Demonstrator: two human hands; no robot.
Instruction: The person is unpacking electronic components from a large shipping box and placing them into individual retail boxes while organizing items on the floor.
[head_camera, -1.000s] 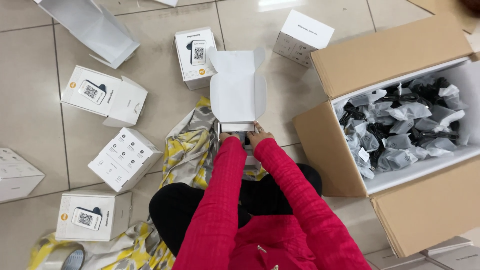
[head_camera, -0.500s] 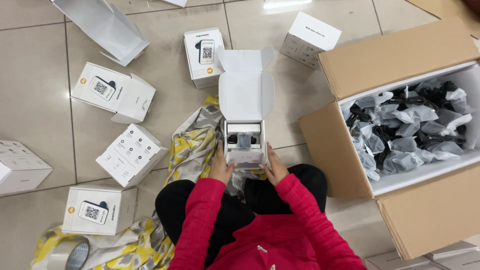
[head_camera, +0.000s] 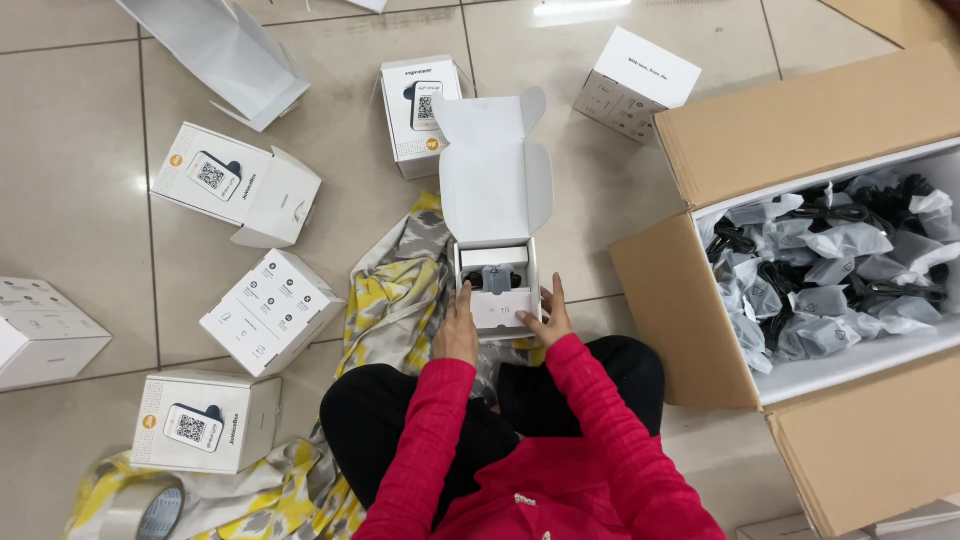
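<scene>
A small white carton (head_camera: 497, 290) stands open on the floor in front of my knees, its lid flap (head_camera: 495, 170) raised away from me. Inside it sits a grey and black device on a white insert. My left hand (head_camera: 458, 330) rests against the carton's left side, fingers together. On the right side, my right hand (head_camera: 546, 318) holds the carton's near corner, thumb on the insert. Both sleeves are red.
A big brown cardboard box (head_camera: 700, 320) at the right holds several bagged black items (head_camera: 840, 265). Several closed white cartons (head_camera: 270, 312) lie on the tiled floor at the left and back. Yellow patterned cloth (head_camera: 395, 300) lies under me; a tape roll (head_camera: 140, 508) is bottom left.
The open carton came down from in front of me onto the floor. My hands moved apart to its two sides, and the device inside is now visible.
</scene>
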